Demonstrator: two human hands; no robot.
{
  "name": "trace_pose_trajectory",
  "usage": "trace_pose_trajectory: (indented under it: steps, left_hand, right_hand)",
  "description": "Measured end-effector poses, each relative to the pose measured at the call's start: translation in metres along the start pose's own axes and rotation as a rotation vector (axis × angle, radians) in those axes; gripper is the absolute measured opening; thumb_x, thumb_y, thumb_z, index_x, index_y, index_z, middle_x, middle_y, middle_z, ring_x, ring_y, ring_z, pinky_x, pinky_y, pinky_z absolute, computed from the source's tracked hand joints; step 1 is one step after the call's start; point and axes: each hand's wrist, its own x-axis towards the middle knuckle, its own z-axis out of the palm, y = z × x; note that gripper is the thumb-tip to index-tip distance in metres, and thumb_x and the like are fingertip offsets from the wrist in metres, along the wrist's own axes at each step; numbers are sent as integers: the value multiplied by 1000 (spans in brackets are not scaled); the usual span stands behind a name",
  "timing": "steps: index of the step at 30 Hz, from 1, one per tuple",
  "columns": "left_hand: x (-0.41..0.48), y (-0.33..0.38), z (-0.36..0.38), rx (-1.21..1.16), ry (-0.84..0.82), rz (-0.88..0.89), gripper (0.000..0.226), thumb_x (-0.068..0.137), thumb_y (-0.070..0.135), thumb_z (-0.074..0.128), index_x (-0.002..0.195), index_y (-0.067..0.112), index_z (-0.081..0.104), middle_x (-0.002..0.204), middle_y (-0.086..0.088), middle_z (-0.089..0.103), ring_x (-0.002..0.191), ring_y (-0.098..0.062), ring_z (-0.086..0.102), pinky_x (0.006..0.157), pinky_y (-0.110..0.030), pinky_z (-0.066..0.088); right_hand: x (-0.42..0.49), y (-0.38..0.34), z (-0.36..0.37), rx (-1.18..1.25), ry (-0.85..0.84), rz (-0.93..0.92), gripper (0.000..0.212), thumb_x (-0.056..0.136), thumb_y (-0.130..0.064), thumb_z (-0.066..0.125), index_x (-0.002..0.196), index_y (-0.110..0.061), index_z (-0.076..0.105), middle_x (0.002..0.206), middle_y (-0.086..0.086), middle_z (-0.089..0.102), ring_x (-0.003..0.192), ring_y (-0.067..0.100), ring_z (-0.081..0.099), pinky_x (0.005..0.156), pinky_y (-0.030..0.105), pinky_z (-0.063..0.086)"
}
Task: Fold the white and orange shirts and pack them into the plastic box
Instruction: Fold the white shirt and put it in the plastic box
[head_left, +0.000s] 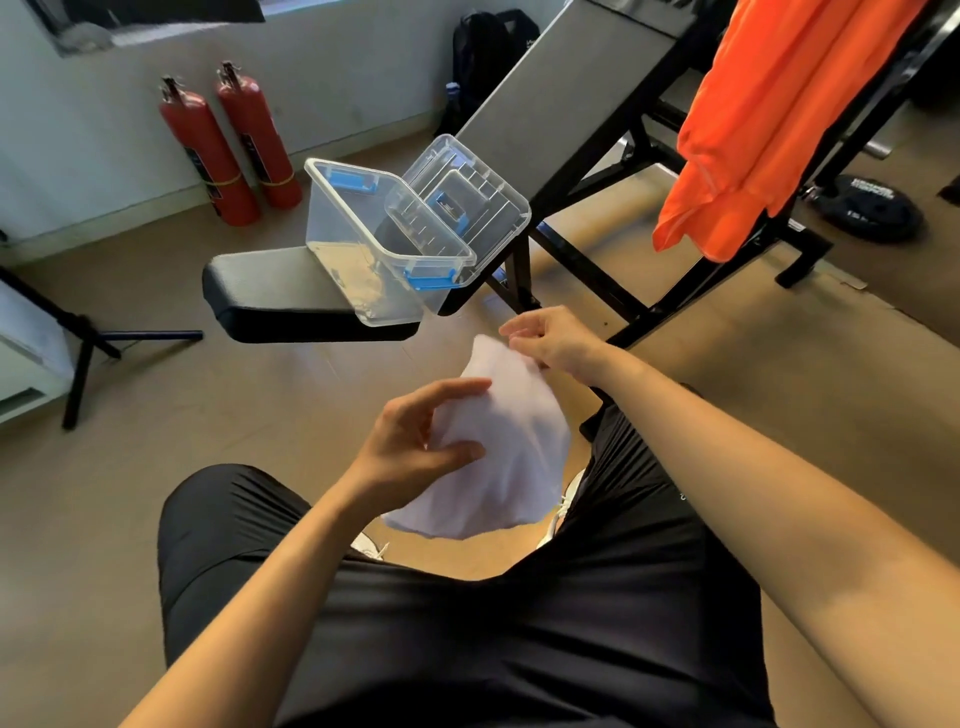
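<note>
The white shirt (506, 441), bunched, is held above the knees, just in front of the bench (275, 291). It is gripped by the left hand (415, 441) with thumb and fingers closed on the cloth, and its top edge is pinched by the right hand (553, 340). On the bench the open box (384, 244) is set, with its lid (467, 192) leaning behind. Right of the bench, the orange shirt (769, 119) is hung.

Two red fire extinguishers (228, 150) stand against the wall beside a black bench (270, 293).
</note>
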Motion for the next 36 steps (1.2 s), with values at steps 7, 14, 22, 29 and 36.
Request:
trace_pose_trajectory:
  steps: [7,14,22,29,36]
  left_hand:
    - [13,-5,-11,60,83,29,59,79,3,83,129,27,64,124,8,69,114,-7,64,90,-17,52]
    - [20,-5,-13,28,47,16,61,79,-2,80,134,15,61,118,-4,72,103,-14,70,85,-24,57]
    - [8,-17,-31,58,106,-115,70,74,37,86,137,28,58,123,6,68,114,-8,65,97,-27,54]
    - [0,-12,-1,-18,-186,-161,47,82,5,80,122,16,60,97,15,68,89,-2,66,72,-15,54]
    - [-9,-34,6,3,-142,-182,46,79,23,81,120,26,61,97,3,64,83,-6,62,68,-19,52]
  right_hand:
    - [-88,-23,19,252,-185,-257,61,85,-31,78,141,-27,56,129,-10,66,120,4,62,102,26,51]
    - [-99,-15,58,23,34,-403,70,82,-26,82,144,-21,51,137,-3,63,124,7,58,103,33,52]
    - [-97,-16,34,317,-216,-288,30,92,-7,69,122,-10,66,108,8,71,104,28,68,86,42,61]
    - [-95,-13,21,503,-279,-233,39,91,-7,66,129,0,58,116,28,65,107,38,67,91,50,58]
    - [-95,5,32,430,18,-131,23,93,-22,71,114,-15,67,105,15,70,98,35,71,85,59,58]
